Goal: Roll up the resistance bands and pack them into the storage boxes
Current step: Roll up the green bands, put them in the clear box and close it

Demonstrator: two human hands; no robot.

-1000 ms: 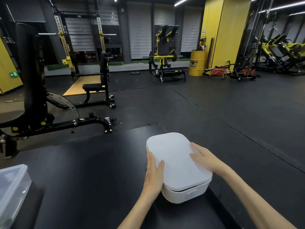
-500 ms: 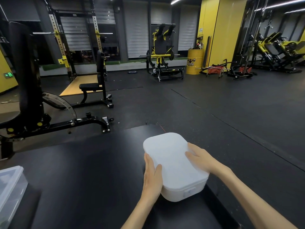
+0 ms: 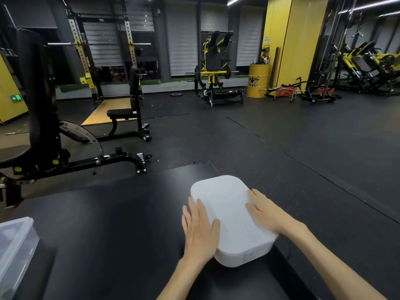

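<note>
Now the left hand lies flat, fingers straight, along the left edge of the white storage box. The right hand lies flat on the right side of the lid, fingers straight too. Neither hand is curled round anything. The white storage box has its lid on and sits near the right edge of the black table. A clear box sits well apart, at the table's far left. Past the table, on the dark floor, stand a black bench and a yellow drum.
</note>
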